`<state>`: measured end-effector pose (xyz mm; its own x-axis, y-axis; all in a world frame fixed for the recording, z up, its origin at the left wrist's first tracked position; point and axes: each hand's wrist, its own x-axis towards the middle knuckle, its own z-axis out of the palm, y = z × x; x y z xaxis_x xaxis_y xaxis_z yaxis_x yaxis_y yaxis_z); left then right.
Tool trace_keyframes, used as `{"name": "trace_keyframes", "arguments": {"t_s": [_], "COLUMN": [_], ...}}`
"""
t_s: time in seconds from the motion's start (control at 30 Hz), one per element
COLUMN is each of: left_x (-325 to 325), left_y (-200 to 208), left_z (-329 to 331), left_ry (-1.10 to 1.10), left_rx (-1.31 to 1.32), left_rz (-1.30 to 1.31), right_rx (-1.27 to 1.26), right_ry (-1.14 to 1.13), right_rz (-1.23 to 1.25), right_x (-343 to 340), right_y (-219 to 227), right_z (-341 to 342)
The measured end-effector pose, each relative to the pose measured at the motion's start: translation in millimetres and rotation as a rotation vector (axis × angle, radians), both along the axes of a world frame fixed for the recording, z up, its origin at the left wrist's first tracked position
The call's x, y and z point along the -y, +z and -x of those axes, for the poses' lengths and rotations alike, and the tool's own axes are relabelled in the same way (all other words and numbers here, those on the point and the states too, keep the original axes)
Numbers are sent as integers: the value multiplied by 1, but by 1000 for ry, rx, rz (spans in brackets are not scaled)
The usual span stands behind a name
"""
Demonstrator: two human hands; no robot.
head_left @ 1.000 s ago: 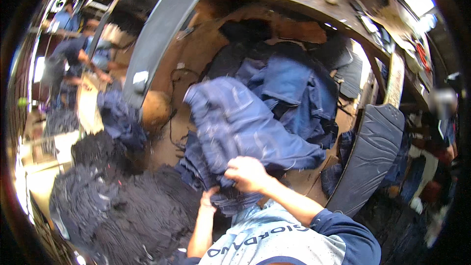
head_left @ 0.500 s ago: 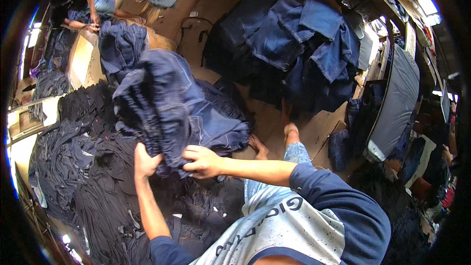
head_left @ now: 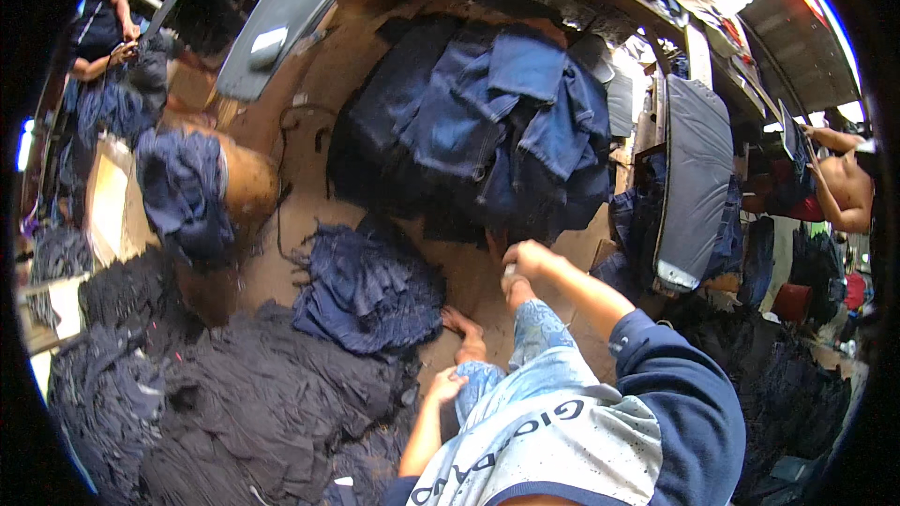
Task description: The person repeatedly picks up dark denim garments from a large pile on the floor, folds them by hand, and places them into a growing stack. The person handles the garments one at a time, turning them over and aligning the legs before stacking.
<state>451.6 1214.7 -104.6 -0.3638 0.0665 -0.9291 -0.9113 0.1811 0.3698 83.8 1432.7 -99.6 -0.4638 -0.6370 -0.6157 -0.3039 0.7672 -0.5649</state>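
Observation:
My right hand (head_left: 532,260) is closed in front of the denim pile, over my lower leg, with a small pale spot at its fingertips that I cannot make out. Close to my bent knee, my left hand (head_left: 446,384) is loosely curled, with no garment in it. Left of my feet lies a crumpled bundle of dark blue denim garments (head_left: 366,289), apart from both hands. Beyond my right hand rises a large pile of dark denim pieces (head_left: 469,122), lighter blue panels on top.
Black cloth (head_left: 272,403) is heaped at the lower left. More denim (head_left: 183,192) drapes over a rounded tan object (head_left: 248,173). Long grey padded boards (head_left: 696,178) stand at right and upper left. One person (head_left: 108,37) works at far left, another (head_left: 844,183) at far right.
Both hands have let go of the denim bundle, which now lies on the floor side of the black heap. My right hand has moved right and forward, my left back toward my knee. The view has shifted.

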Motion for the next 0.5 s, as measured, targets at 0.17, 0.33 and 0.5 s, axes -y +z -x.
{"name": "trace_keyframes", "arguments": {"t_s": [0.17,0.33,0.5], "left_x": [0,28,26], "left_y": [-18,-4,5], "left_z": [55,183,315], "left_ry": [142,260,460], "left_rx": [139,32,-185], "left_rz": [143,309,206], "right_rx": [-800,-630,-389], "right_ry": [-1073,-1512,-1104], "right_rz": [372,-145,-380], "right_x": [-51,-121,-199], "right_y": [1,-55,-194], "right_z": [258,453,541]}}
